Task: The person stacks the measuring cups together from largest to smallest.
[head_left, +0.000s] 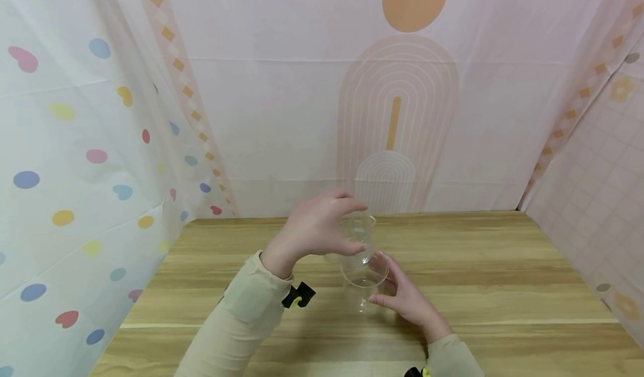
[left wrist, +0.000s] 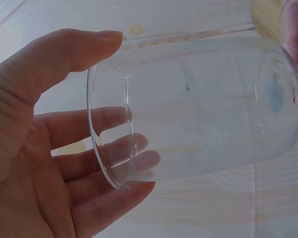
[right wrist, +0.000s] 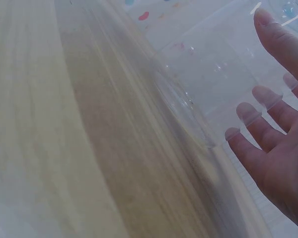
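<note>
My left hand (head_left: pixel 316 227) holds a small clear beaker (left wrist: pixel 203 109) near its rim, thumb on one side and fingers on the other. In the head view this beaker stands over the mouth of a larger clear beaker (head_left: pixel 358 294), its base overlapping the larger rim. On the right side of that larger beaker, my right hand (head_left: pixel 408 294) grips the wall between thumb and fingers. The right wrist view has the larger beaker's base (right wrist: pixel 184 106) down at the wooden tabletop, with fingertips (right wrist: pixel 248 113) along its side.
The wood-grain table (head_left: pixel 478 265) stretches out around both hands. Behind it hangs a pale patterned cloth (head_left: pixel 282 119), with a dotted cloth (head_left: pixel 95 198) at the left and a checked one (head_left: pixel 604 187) at the right.
</note>
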`<state>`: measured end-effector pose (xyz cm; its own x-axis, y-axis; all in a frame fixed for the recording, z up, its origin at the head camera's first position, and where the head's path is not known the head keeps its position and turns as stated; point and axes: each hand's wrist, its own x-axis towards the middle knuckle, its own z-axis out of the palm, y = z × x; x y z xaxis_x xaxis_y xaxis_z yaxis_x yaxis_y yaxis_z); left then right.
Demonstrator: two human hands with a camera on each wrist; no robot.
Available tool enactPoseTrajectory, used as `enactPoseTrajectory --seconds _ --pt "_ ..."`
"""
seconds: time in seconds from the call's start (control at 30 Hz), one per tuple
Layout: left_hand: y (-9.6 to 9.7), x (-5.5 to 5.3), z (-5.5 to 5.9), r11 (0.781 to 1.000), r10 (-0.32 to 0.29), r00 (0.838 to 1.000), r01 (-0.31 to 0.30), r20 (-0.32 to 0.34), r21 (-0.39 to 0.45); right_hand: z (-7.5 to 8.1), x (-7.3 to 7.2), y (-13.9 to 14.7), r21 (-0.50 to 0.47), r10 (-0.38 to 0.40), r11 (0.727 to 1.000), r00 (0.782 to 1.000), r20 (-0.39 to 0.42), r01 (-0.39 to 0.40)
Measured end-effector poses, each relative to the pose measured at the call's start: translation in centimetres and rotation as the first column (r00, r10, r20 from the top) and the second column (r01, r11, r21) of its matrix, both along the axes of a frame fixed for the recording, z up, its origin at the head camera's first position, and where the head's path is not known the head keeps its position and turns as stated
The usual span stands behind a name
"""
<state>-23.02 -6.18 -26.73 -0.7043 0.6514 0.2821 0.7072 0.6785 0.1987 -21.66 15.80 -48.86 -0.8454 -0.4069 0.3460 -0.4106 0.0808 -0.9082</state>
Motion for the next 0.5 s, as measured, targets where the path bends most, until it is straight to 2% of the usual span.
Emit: enactPoseTrajectory --seconds 0.3,0.5 --pt "0.63 -0.07 0.5 1.0 0.005 1.0 -0.004 0.012 -0.028 0.07 -0.12 -0.11 0.007 -0.012 1.0 1.0 0.023 0.012" --pt "1.04 -0.09 0.42 0.999 0.013 0.999 -0.012 0.032 -0.048 0.11 0.01 -0.01 0.023 -0.005 1.0 0.999 0.046 0.004"
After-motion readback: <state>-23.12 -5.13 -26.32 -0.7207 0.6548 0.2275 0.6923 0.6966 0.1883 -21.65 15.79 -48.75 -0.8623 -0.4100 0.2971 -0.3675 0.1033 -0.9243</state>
